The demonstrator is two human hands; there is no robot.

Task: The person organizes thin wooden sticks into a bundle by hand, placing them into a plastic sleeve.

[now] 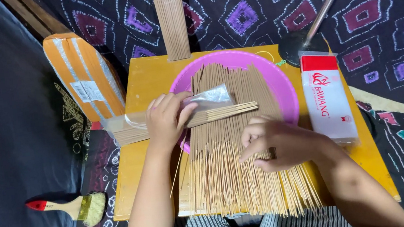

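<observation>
A small bundle of incense sticks (pixel 190 119) lies crosswise over the big heap, partly slid into a clear plastic sleeve (pixel 210 97). The left hand (pixel 166 119) has its grip closed around this bundle and the sleeve's mouth, so the middle of the bundle is hidden under the fingers; only the ends show, one pointing right over the heap, the other sticking out left past the desk's edge.

Below it, the heap of incense sticks (pixel 228 161) fans out from a pink bowl (pixel 281 86) toward the person, the bare pale ends hanging just over the near edge of the desk. The right hand (pixel 278 145) rests on the heap with fingers curled; whether its grip pinches any sticks cannot be told, since the fingertips are tucked under. Much of the bowl is covered by sticks.

All of this sits on a low yellow wooden desk (pixel 146 79). On its right side lies a white packet with a red end (pixel 327 99). At the far edge a tall stack of sticks (pixel 171 19) stands, cut off by the top of the frame. To the left, an orange taped package (pixel 85 74) leans beside the desk, and a paintbrush with a red handle (pixel 72 207) lies on the patterned cloth. A metal pole on a dark round base (pixel 306 39) rises at upper right, its top out of view.
</observation>
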